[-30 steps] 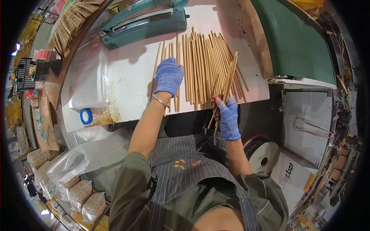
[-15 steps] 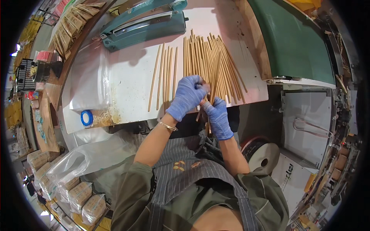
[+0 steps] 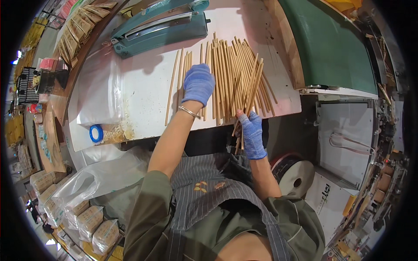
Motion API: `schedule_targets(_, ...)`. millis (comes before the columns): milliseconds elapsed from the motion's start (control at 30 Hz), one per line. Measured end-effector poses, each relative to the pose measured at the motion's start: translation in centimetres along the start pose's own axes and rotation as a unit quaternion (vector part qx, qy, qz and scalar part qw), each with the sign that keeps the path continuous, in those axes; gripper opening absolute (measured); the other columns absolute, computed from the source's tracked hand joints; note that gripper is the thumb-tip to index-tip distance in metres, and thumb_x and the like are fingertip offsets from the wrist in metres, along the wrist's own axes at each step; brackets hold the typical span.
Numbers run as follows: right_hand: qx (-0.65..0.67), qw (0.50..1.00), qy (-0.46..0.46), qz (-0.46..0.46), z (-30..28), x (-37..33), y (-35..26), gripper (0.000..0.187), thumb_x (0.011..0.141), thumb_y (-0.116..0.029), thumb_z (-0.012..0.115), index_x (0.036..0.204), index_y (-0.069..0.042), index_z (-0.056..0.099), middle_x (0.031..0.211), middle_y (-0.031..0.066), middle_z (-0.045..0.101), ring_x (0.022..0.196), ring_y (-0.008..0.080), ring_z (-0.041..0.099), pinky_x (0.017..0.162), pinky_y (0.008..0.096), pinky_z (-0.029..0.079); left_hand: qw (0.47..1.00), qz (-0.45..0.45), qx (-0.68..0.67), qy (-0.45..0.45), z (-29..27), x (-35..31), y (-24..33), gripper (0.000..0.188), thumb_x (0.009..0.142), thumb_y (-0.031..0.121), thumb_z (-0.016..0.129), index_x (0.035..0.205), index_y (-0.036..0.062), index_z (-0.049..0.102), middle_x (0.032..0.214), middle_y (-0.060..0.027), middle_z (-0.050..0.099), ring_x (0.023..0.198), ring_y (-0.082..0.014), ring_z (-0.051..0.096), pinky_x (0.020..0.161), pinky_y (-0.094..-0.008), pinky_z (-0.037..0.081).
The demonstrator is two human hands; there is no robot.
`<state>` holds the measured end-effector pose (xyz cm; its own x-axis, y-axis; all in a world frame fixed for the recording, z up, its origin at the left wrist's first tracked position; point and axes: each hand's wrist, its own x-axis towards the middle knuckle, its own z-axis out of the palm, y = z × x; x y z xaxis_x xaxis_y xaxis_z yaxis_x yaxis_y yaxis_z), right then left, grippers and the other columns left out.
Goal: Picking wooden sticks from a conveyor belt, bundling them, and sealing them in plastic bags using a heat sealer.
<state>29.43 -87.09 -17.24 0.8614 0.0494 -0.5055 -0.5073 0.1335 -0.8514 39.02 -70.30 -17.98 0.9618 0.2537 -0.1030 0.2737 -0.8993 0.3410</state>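
Many thin wooden sticks [image 3: 226, 82] lie fanned side by side on the white table, with several more apart from them [image 3: 174, 89] on the left. My left hand [image 3: 198, 85], in a blue knit glove, is over the sticks between these two groups. Its fingers curl downward, and the hand hides their tips and whatever they may hold. My right hand [image 3: 252, 135], gloved alike, is closed around a few wooden sticks [image 3: 254, 85] at the table's front edge. Those sticks slant up across the fanned ones, and their lower ends stick out below the hand.
A teal bag sealer [image 3: 161, 37] stands at the back left. Clear plastic bags [image 3: 101, 91] and a blue tape roll [image 3: 96, 133] lie at the table's left. A green-topped surface [image 3: 328, 48] borders the right. Packed bundles [image 3: 105, 235] sit low on the left.
My left hand has moved away from my right hand, up and left onto the sticks. The right hand stays near its place, its held sticks now spread and tilted further right.
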Motion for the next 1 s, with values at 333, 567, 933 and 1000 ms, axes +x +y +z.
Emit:
schedule_targets(333, 0.077, 0.992, 0.028, -0.097, 1.2, 0.4, 0.6, 0.016, 0.088, -0.021, 0.052, 0.086, -0.005, 0.053, 0.062, 0.0015, 0.053, 0.048, 0.0078, 0.049, 0.041, 0.0198, 0.039, 0.995, 0.067, -0.031, -0.064, -1.5, -0.9, 0.3, 0.01, 0.072, 0.01, 0.057, 0.076, 0.0028, 0.062, 0.074, -0.0176, 0.062, 0.071, -0.0293, 0.062, 0.064, -0.0367, 0.05)
schedule_targets(567, 0.136, 0.99, -0.03, -0.035, 2.1, 0.6, -0.3, 0.01, 0.089, -0.014, 0.048, 0.096, -0.008, 0.044, 0.067, 0.0024, 0.05, 0.047, 0.0077, 0.045, 0.038, 0.0193, 0.035, 0.955, 0.086, -0.281, 0.028, 2.3, -3.5, 1.1, 0.013, 0.077, 0.017, 0.056, 0.083, 0.0059, 0.057, 0.075, -0.0118, 0.057, 0.068, -0.0296, 0.058, 0.064, -0.038, 0.048)
schedule_targets(933, 0.121, 0.991, 0.016, -0.056, 0.3, 0.6, -0.6, 0.009, 0.09, -0.013, 0.047, 0.098, -0.009, 0.045, 0.063, 0.0008, 0.044, 0.045, 0.005, 0.038, 0.037, 0.0168, 0.032, 0.983, 0.025, -0.168, 0.065, 2.6, -0.8, -1.0, 0.011, 0.074, 0.014, 0.061, 0.078, 0.0052, 0.056, 0.064, -0.0122, 0.06, 0.062, -0.028, 0.06, 0.061, -0.036, 0.048)
schedule_targets(1000, 0.125, 0.991, 0.016, -0.041, 0.3, 0.4, -0.6, 0.01, 0.089, -0.014, 0.048, 0.098, -0.009, 0.046, 0.063, 0.0001, 0.044, 0.046, 0.0046, 0.038, 0.037, 0.0167, 0.033, 0.994, -0.015, -0.106, 0.034, 1.9, -0.3, -0.6, 0.011, 0.072, 0.015, 0.062, 0.074, 0.0054, 0.058, 0.067, -0.0133, 0.061, 0.064, -0.0286, 0.061, 0.062, -0.0354, 0.049)
